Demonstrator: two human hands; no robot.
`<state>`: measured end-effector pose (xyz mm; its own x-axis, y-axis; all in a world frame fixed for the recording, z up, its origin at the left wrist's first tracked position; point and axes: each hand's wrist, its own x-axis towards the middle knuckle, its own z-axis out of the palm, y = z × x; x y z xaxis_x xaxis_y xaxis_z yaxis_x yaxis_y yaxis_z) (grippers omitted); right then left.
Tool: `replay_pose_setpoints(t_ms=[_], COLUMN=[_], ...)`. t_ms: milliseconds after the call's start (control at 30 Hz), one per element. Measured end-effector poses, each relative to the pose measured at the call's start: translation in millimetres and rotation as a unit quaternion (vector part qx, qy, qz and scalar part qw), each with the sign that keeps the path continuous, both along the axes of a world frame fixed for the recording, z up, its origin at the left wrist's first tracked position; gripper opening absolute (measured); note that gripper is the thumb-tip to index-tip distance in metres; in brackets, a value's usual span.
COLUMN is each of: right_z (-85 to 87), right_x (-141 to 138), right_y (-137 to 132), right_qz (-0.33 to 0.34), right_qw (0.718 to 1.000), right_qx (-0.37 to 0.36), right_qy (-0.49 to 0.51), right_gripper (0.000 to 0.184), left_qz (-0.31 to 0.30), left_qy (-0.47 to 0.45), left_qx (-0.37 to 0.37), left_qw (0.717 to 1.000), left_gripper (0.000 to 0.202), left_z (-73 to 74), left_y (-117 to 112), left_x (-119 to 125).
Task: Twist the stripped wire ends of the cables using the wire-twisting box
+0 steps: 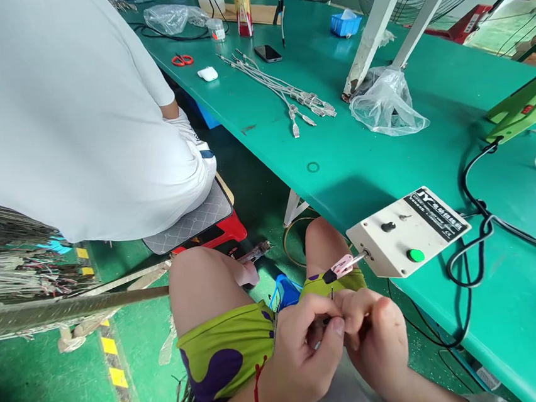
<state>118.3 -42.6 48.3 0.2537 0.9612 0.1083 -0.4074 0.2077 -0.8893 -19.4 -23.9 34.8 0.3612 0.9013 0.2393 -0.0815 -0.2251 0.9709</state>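
Observation:
My left hand (310, 348) and my right hand (378, 336) meet over my lap, fingertips pinched together. Between them a thin dark wire end (332, 293) pokes up; the fingers cover the rest of it. Just beyond the hands, at the table's edge, stands a white machine box (399, 239) with a knob, a small switch and a green button. From its front sticks a metal shaft bearing a pink and black clip (339, 268), close to my fingers but apart from them.
Several grey cables with plugs (280, 89) lie on the green table (262, 144), near a phone (268, 53), red scissors (182, 60) and a bottle (243, 7). A plastic bag (387, 104) sits by a white post. A person in white (75, 118) sits at left. Black cords (481, 224) trail at right.

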Motion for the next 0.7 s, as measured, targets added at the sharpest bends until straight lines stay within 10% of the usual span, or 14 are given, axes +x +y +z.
replay_pose_setpoints(t_ms=[233, 700], right_z=[-2.4, 0.8], right_x=[3, 0], right_y=[-7, 4], right_qz=[0.044, 0.042], right_qw=[0.998, 0.998], right_qx=[0.007, -0.035], right_qy=[-0.042, 0.024], right_gripper=[0.027, 0.065], left_qz=[0.016, 0.020], left_qy=[-0.027, 0.001], left_qx=[-0.009, 0.012], left_qw=[0.999, 1.000], left_gripper=[0.010, 0.010], left_z=[1.4, 1.8], left_y=[0, 0], left_x=[-2, -3])
